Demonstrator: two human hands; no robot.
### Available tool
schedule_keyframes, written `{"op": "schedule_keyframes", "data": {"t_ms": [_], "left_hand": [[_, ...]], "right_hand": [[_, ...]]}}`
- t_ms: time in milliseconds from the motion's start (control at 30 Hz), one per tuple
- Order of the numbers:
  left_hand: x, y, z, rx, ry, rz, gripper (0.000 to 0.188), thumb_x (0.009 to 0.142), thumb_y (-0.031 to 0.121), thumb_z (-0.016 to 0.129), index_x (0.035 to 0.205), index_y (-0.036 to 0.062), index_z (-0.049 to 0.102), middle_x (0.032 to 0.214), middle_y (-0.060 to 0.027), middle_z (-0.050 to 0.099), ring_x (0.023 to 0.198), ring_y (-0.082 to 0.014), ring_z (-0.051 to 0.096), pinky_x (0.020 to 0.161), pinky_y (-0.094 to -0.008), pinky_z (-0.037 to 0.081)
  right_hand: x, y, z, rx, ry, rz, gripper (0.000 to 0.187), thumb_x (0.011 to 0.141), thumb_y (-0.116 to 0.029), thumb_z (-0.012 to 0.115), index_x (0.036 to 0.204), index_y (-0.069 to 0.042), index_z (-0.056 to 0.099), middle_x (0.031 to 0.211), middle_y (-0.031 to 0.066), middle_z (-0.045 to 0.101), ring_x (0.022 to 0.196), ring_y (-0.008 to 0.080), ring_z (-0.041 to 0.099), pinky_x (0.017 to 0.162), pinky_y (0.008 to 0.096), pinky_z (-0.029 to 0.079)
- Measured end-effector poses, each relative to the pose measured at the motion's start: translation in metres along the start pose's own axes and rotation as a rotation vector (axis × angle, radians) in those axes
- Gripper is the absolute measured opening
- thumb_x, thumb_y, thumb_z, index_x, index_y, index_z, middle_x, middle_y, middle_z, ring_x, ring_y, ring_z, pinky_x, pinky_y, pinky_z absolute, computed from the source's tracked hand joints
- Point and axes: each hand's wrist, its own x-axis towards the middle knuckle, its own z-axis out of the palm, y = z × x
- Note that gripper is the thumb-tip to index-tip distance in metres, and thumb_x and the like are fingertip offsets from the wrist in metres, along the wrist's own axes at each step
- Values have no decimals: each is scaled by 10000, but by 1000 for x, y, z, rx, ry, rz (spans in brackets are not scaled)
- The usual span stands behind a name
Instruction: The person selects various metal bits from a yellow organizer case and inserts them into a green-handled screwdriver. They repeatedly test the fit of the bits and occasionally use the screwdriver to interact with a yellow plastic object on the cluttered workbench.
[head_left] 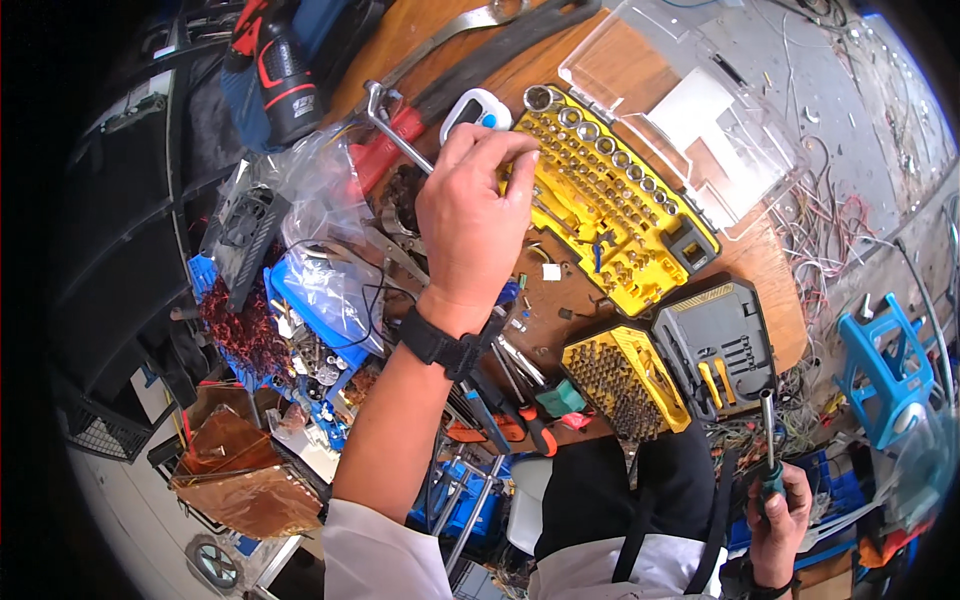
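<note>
My left hand [475,215] hangs over the left edge of a yellow socket and bit set [640,285], palm down. Its thumb and fingers are pinched together; whatever may lie between them is too small or hidden to tell. Several sockets [604,146] stand in a row along the set's far side. My right hand [778,525], low at the right, is closed round the green handle of a nut driver [768,430], whose metal shaft points up. A smaller yellow bit case [620,385] lies between the hands, with its grey lid [715,345] open beside it.
A clear plastic lid [640,60] lies open behind the set. A white gauge [475,112] and a metal wrench [398,138] are near my left hand. Blue bins [318,325] with small parts stand left, a black-red power drill [285,80] far left, a blue stool [888,375] right.
</note>
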Motion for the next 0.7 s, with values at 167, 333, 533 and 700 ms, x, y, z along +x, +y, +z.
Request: {"op": "schedule_keyframes", "data": {"t_ms": [167,333,533,700], "left_hand": [[1,-2,2,33,-5,39,54,788,75,642,842,74,636,823,-75,588,673,-276,577,586,-356,455],[1,2,3,38,-30,22,49,802,83,623,850,72,618,834,-85,582,731,-303,586,613,-375,466],[1,-2,5,100,-2,101,66,805,88,619,869,75,610,846,-82,578,739,-305,584,617,-384,468],[-2,5,3,-8,82,64,82,806,51,627,880,51,593,815,-60,565,593,-199,528,536,-316,429]], "right_hand": [[0,2,0,-3,6,-1,432,772,-325,722,1046,-53,529,800,49,572,517,49,448,422,156,317],[-1,1,0,-4,25,25,421,775,-320,720,1044,-59,528,792,44,571,513,42,439,418,154,304],[-2,-1,-1,-5,9,39,421,774,-320,722,1047,-64,530,789,40,568,510,40,429,413,155,288],[-3,1,-3,20,-20,54,420,773,-319,722,1052,-71,530,796,42,567,519,43,433,413,152,286]]}}
